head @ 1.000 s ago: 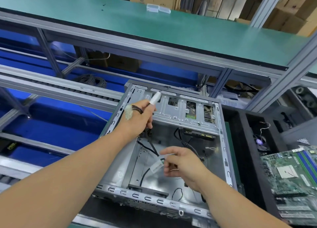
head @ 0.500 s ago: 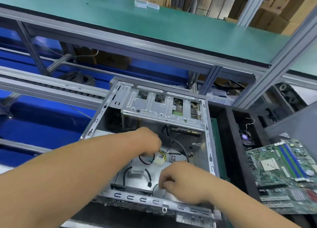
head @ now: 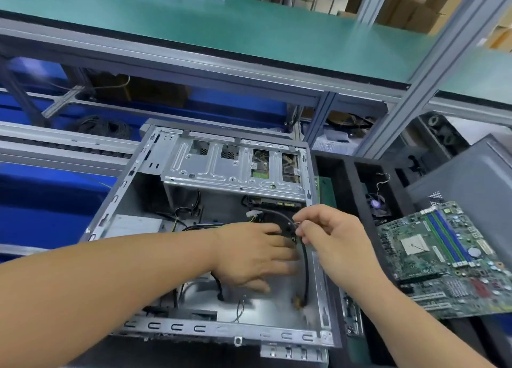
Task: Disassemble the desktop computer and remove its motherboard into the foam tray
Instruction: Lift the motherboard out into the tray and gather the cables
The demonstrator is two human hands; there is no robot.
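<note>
The open metal computer case lies in the middle, with loose cables on its bare floor. The green motherboard rests to the right, over the black foam tray. My left hand reaches into the case with its fingers stretched out, and their tips touch a black cable near the right wall. My right hand hovers over that wall and pinches a small wire connector between thumb and fingertips. A white plug lies just behind my hands.
The drive cage fills the back of the case. A small fan sits in a tray compartment. A grey side panel leans at the right. A green shelf on aluminium posts hangs overhead, with blue bins at the left.
My left hand has slid right across the case floor to the black cable. My right hand has risen from the case's front to its right wall and now pinches a small connector.
</note>
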